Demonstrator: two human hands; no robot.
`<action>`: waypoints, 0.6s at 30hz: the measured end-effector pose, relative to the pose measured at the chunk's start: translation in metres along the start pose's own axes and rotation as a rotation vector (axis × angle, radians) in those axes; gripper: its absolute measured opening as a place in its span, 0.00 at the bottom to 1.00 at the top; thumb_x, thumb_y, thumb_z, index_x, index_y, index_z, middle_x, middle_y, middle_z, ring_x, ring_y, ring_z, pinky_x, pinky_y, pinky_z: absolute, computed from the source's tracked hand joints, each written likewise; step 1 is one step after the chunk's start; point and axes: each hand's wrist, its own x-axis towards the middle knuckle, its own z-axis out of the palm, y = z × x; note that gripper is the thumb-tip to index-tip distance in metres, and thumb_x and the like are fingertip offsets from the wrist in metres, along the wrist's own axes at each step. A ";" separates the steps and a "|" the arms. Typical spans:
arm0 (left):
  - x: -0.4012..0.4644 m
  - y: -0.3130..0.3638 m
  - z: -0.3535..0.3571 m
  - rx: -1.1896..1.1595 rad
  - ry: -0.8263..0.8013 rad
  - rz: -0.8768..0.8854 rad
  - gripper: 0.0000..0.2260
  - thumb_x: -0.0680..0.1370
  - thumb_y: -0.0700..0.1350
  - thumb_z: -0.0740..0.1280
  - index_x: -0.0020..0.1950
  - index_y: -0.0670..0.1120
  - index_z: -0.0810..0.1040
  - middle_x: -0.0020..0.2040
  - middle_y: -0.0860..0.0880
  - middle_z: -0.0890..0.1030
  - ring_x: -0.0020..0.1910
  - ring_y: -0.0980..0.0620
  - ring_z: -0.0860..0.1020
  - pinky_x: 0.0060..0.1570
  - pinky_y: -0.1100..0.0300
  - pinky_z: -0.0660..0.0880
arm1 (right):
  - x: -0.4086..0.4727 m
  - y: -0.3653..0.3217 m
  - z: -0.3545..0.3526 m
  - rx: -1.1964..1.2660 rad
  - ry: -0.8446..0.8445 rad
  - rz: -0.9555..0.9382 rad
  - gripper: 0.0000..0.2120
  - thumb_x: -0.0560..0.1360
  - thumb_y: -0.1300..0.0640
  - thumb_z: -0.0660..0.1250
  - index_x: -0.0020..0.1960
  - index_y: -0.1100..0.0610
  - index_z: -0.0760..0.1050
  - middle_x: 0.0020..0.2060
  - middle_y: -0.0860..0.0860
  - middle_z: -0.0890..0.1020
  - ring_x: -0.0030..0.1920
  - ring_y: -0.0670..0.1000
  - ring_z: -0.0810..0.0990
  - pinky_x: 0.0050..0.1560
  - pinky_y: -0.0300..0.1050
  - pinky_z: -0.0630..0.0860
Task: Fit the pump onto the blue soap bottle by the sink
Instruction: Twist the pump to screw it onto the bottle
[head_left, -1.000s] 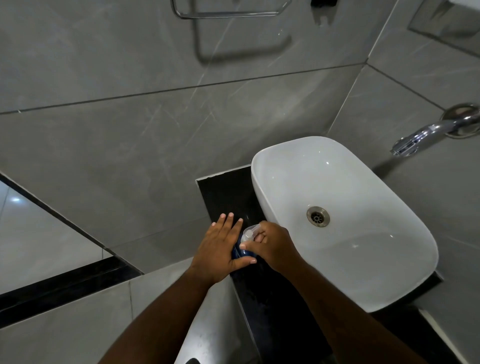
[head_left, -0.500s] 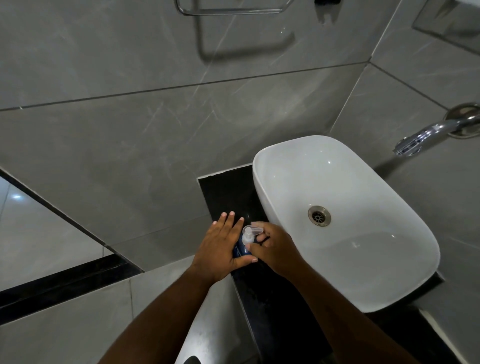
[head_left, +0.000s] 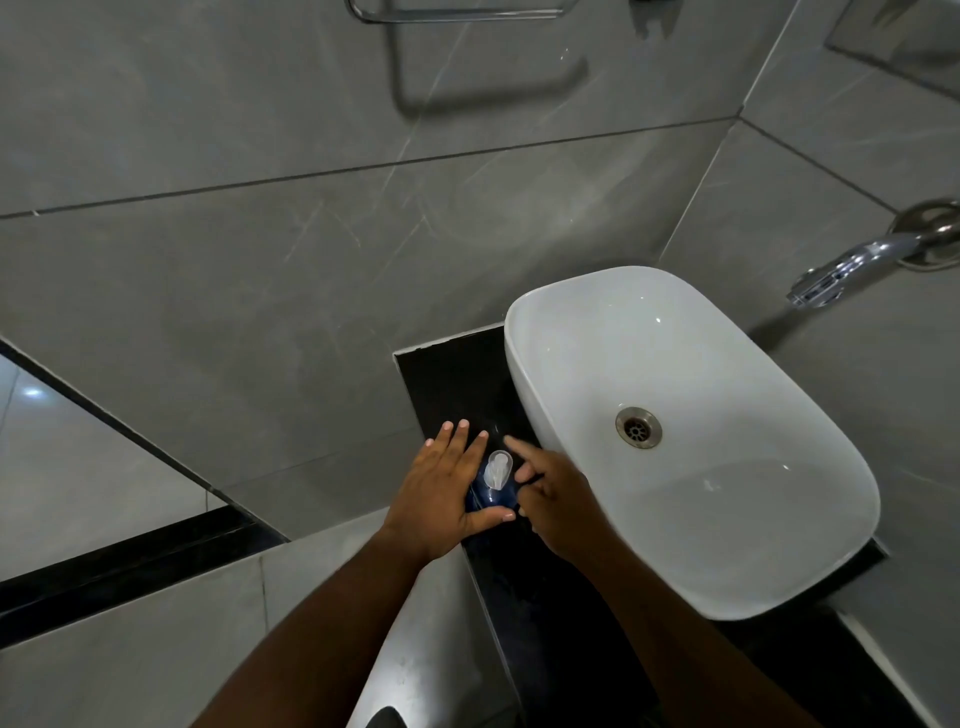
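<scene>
Blue soap bottle (head_left: 493, 496): one, on black counter (head_left: 452, 379) beside one white sink (head_left: 737, 592); one clear pump (head_left: 497, 469) on top. Hands: two; left hand (head_left: 441, 493) clasping bottle, right hand (head_left: 558, 499) loosely spread, empty.

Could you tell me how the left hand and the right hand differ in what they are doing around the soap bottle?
The left hand wraps the blue soap bottle, thumb across its near side and fingers extended along its left; the right hand is open beside it, fingers spread, gripping nothing. The left hand lies left of the clear pump; the right hand lies between the pump and the white sink. Both hover over the black counter.
</scene>
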 end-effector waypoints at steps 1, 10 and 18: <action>0.000 0.000 0.000 -0.001 -0.002 0.001 0.45 0.72 0.77 0.53 0.79 0.50 0.48 0.79 0.46 0.47 0.76 0.51 0.39 0.73 0.51 0.41 | -0.001 -0.001 0.000 -0.016 -0.018 -0.037 0.16 0.72 0.67 0.59 0.58 0.64 0.76 0.46 0.62 0.80 0.39 0.39 0.76 0.44 0.26 0.71; -0.001 0.001 -0.001 -0.007 0.005 0.008 0.44 0.72 0.77 0.52 0.79 0.51 0.49 0.79 0.46 0.48 0.76 0.51 0.39 0.73 0.52 0.40 | 0.000 0.000 0.001 -0.079 0.036 -0.031 0.16 0.73 0.60 0.67 0.60 0.54 0.76 0.42 0.52 0.80 0.42 0.46 0.78 0.47 0.36 0.75; 0.000 0.000 0.001 -0.006 -0.004 0.000 0.44 0.72 0.77 0.53 0.79 0.51 0.47 0.78 0.48 0.45 0.76 0.52 0.38 0.72 0.52 0.40 | 0.003 0.005 0.002 -0.089 0.106 -0.030 0.06 0.70 0.55 0.71 0.46 0.56 0.79 0.39 0.47 0.81 0.36 0.42 0.77 0.39 0.29 0.69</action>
